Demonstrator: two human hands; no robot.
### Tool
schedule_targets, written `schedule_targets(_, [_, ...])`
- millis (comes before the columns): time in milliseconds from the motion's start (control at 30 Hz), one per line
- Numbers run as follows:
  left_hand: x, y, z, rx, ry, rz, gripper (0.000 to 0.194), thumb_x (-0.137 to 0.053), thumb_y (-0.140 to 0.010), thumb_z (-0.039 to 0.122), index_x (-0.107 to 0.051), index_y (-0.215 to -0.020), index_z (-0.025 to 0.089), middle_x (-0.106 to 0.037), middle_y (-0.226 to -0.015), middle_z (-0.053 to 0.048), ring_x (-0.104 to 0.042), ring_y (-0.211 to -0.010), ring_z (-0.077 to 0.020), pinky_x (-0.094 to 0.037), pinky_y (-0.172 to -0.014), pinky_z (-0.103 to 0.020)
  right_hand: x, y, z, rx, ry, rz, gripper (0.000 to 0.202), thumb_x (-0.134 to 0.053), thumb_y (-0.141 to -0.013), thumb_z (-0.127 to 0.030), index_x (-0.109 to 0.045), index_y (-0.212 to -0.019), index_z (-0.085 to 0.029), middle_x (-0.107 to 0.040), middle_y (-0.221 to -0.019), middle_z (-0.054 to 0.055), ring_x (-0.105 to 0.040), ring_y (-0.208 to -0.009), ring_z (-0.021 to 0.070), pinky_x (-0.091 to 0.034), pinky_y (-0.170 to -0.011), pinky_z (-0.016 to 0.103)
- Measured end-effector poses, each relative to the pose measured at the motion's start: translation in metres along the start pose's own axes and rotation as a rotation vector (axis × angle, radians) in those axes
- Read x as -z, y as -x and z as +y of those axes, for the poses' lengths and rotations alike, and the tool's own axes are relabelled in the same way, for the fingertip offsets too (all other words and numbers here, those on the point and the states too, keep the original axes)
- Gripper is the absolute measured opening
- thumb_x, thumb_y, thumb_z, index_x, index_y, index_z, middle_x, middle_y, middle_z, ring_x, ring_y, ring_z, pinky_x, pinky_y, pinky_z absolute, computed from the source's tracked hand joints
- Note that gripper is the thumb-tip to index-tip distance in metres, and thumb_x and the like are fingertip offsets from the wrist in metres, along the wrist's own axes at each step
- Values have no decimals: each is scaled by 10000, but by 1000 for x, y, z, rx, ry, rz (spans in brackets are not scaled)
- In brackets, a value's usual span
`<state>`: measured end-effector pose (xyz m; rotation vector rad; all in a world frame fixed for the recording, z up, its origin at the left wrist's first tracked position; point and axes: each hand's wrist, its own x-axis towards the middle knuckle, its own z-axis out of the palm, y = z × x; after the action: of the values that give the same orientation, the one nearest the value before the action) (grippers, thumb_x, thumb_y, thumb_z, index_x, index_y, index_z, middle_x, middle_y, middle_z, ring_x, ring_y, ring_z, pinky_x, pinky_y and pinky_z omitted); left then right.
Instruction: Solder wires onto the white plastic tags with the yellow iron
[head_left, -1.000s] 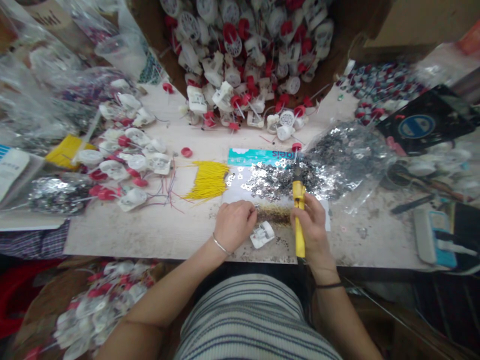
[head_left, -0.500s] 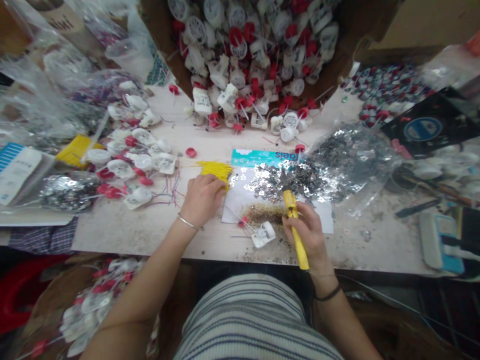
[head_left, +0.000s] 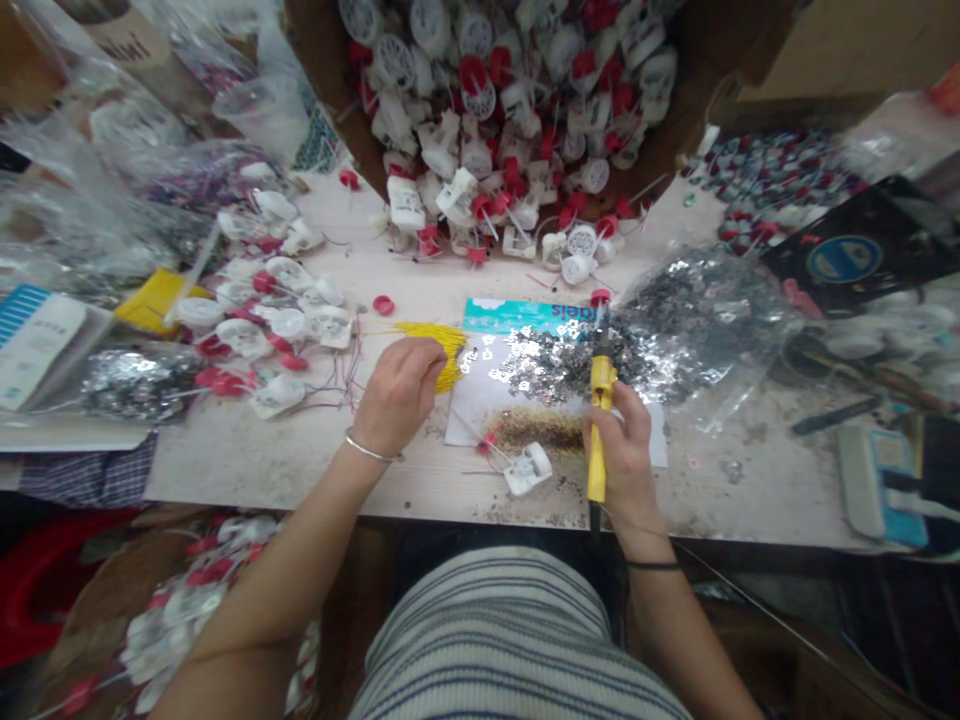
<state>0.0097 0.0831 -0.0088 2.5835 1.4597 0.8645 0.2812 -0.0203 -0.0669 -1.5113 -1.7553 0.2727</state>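
Observation:
My right hand is wrapped round a yellow-handled tool, its dark tip pointing away over small silver metal pieces. My left hand has its fingers pinched together at the bundle of yellow wires; whatever they hold is too small to make out. Between the hands, a white plastic part with a red cap lies at the near edge of the paper sheet. Brownish grains are spread on the sheet behind it.
A cardboard box full of white and red parts stands at the back. More white parts with thin wires lie left. At right are a plastic bag of metal pieces and a white-and-blue device.
My right hand has turned the yellow tool more upright and shifted it slightly right. My left hand has lifted a little and drawn slightly left, its fingers now pinched.

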Motion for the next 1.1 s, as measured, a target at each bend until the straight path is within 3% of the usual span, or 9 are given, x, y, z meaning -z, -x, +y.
schedule_targets(67, [1,-1,12,11,56,-5,123,-428,-911,166,-550,-931,167,-634,-868,-55,-593,-856,-174,-475,-798,-296,1,1,1,-10,-31,-14,358,-486,-856,-121,-547,-1158,-302,-319,-1432,40,-468,-1246,242,-527,-960,408])
schedule_targets(167, [-4,-1,32,13,160,-116,125,-445,-908,166,-569,-925,160,-643,-851,-44,-611,-811,-153,-486,-753,-264,-1,-1,-3,15,-105,-32,334,-502,-858,-132,-557,-1126,-324,-345,-1414,9,-508,-1203,194,-548,-930,336])
schedule_targets(333, [-23,-5,59,6,255,-492,162,-490,-883,177,-645,-843,152,-674,-778,-35,-616,-716,-140,-477,-684,-250,-10,-8,-10,125,-96,-84,282,-523,-845,-123,-585,-1073,-276,-354,-1430,25,-464,-1267,225,-503,-995,397])
schedule_targets(400, [-30,-9,67,30,244,-656,171,-513,-868,178,-673,-810,157,-689,-755,-34,-618,-692,-143,-461,-670,-250,-6,-6,-12,140,-90,17,286,-570,-813,-105,-596,-1050,-263,-438,-1385,39,-522,-1214,220,-529,-961,392])
schedule_targets(467, [-36,-15,74,25,230,-747,174,-532,-854,180,-690,-784,165,-699,-754,-37,-623,-709,-152,-448,-681,-256,5,2,-15,103,-116,183,393,-638,-756,-87,-575,-1106,-254,-548,-1286,54,-594,-1120,210,-567,-894,376])
schedule_targets(567, [-43,-24,85,-15,192,-754,182,-537,-843,193,-702,-766,178,-708,-768,-40,-633,-757,-175,-432,-708,-280,30,24,-23,82,-141,300,572,-667,-701,-67,-516,-1238,-195,-628,-1179,85,-637,-1039,233,-594,-819,392])
schedule_targets(767, [-49,-34,100,58,68,-745,225,-496,-844,220,-696,-746,189,-716,-798,-49,-644,-799,-226,-397,-739,-359,66,71,-40,-4,-92,179,475,-646,-702,-46,-600,-1162,-158,-656,-1155,76,-673,-953,205,-607,-776,322])
schedule_targets(867, [-47,-35,102,84,47,-756,247,-465,-846,208,-691,-749,188,-715,-801,-52,-644,-801,-227,-389,-744,-370,67,77,-41,-13,-111,143,501,-663,-675,-19,-601,-1154,-157,-640,-1183,81,-669,-967,209,-607,-780,320])
schedule_targets(1100, [-46,-39,107,94,-2,-791,267,-442,-844,212,-689,-751,171,-714,-800,-78,-651,-795,-242,-408,-728,-372,59,66,-36,119,-42,26,518,-639,-698,16,-582,-1195,-121,-644,-1148,136,-657,-1007,233,-592,-829,339])
